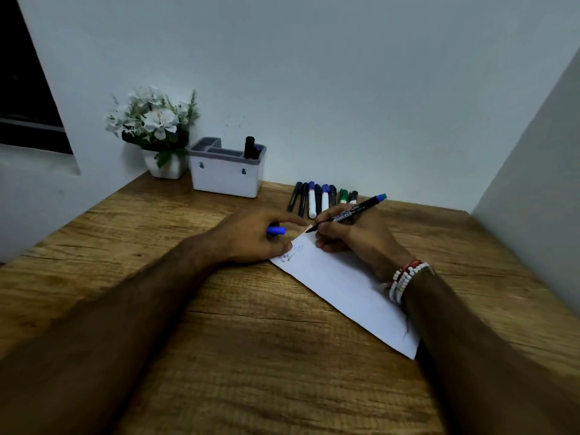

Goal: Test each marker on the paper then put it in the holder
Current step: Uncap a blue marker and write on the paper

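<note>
Marker lay in the pinching grip of the right hand, tip at the far corner of the paper — the left hand clutched a blue cap; a stray stroke might ink the worktop.

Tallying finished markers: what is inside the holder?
A black marker and a shorter blue-ended marker stand at the right end of the holder. Other compartments' depths are hidden.

Bare forearms, beaded bracelets at right wrist
</note>
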